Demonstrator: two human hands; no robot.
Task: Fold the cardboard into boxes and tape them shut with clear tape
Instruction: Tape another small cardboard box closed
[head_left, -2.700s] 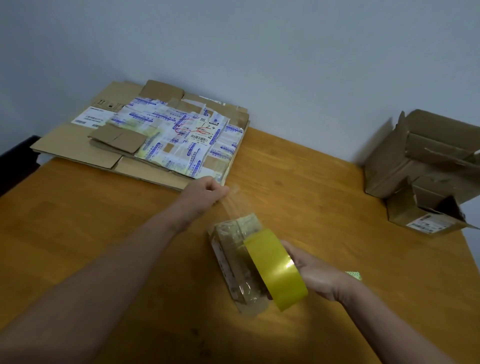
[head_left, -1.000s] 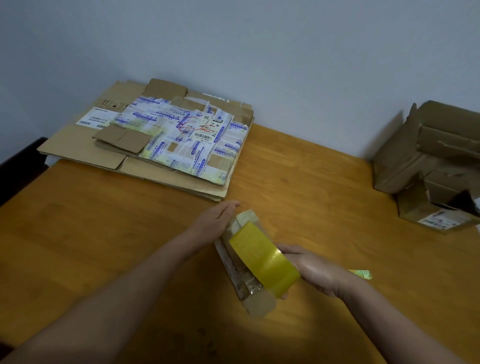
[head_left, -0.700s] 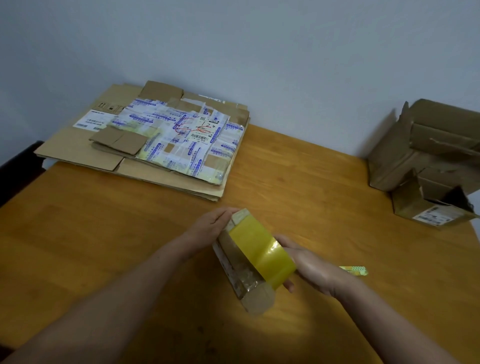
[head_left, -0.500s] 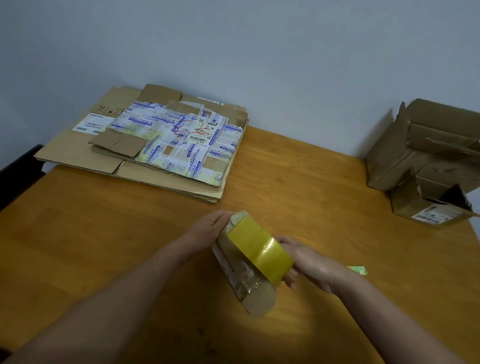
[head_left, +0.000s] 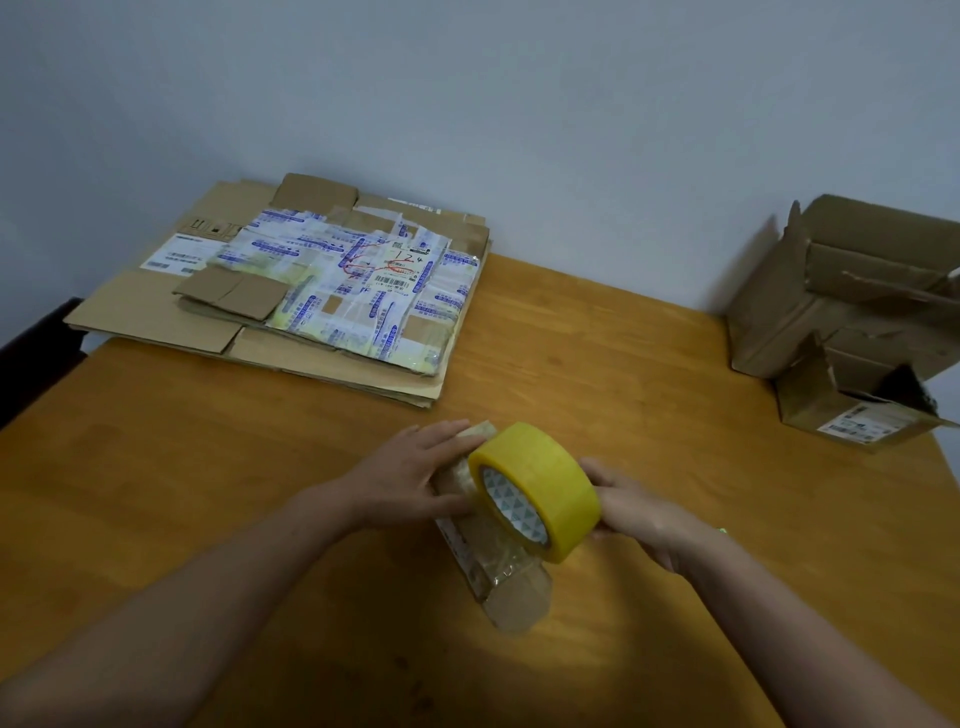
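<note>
left hand (head_left: 410, 478): my fingers straight, pressed flat on the small box (head_left: 501, 571) | small box: between both hands, long axis running away from me | tape roll (head_left: 540, 486): atop it | right hand (head_left: 639, 514): fingers curled round the roll, the nearer hand
</note>
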